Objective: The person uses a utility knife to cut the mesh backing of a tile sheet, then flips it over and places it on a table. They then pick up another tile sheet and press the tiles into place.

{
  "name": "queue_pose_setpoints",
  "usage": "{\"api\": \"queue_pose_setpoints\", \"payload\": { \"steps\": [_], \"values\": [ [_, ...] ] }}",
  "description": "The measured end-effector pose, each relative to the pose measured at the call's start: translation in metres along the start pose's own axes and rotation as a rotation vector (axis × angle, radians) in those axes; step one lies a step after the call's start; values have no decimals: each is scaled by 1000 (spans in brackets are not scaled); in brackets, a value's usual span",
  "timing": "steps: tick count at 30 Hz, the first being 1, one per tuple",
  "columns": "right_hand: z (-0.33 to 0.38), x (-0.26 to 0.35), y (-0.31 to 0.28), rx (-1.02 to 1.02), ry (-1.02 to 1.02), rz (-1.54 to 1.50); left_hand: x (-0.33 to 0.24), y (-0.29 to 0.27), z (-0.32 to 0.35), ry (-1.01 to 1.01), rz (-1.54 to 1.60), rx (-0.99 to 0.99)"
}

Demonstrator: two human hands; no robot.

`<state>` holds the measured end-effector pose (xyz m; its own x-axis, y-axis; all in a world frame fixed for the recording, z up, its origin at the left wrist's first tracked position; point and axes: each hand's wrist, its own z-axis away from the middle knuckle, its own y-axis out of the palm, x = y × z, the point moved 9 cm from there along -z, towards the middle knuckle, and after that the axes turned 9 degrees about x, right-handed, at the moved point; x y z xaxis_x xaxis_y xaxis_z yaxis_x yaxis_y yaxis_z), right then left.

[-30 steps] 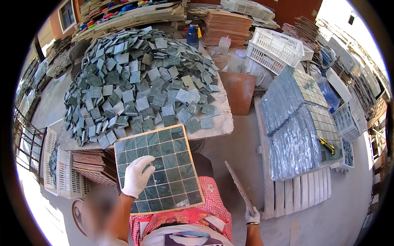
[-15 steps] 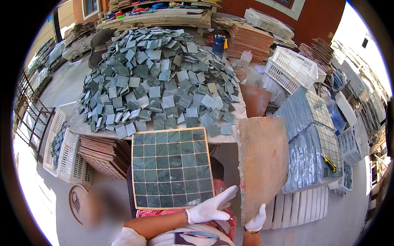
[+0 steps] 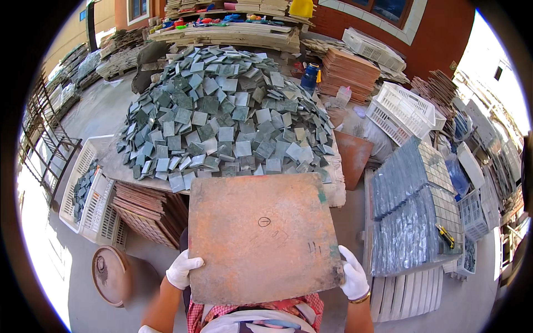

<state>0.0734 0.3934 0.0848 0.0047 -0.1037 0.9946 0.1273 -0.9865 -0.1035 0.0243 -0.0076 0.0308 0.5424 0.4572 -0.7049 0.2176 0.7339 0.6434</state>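
Reddish-brown board (image 3: 264,238) held between two gloved hands, lower centre of the frame.

Board roughly square, worn, dark marks on its upward face; its far edge overlaps the view of the near table edge, and whether they touch cannot be told. Left hand (image 3: 180,270) pinches the left edge, thumb over the face, other fingers mostly hidden; right hand (image 3: 354,277) grips the right edge near the lower corner, fingers partly hidden. Beneath the board, a red checked apron (image 3: 312,306) shows at the wearer's lap. Beyond, a heap of grey-green tiles (image 3: 222,130) covers most of the table (image 3: 337,186), upper centre. Left of frame: white crate (image 3: 105,208), stacked boards (image 3: 147,213), round-lidded drum (image 3: 105,277). Right: stacked tile sheets (image 3: 401,225), yellow-and-black cutter (image 3: 445,236) lying on top.
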Motion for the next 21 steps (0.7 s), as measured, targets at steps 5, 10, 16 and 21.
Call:
{"api": "queue_pose_setpoints", "payload": {
  "steps": [5, 10, 16, 21],
  "values": [
    [4, -48, 46, -110, 216, -240, 3, -47, 38, 38, -84, -123],
    [-4, -70, 62, -115, 127, 130, 3, -87, 37, -9, -348, -289],
    [-27, -66, 60, -160, 33, 494, 3, -111, 13, 47, -520, -350],
    [-37, -75, 62, -67, 175, 827, -8, -137, -4, -43, -1099, -459]
  ]
}}
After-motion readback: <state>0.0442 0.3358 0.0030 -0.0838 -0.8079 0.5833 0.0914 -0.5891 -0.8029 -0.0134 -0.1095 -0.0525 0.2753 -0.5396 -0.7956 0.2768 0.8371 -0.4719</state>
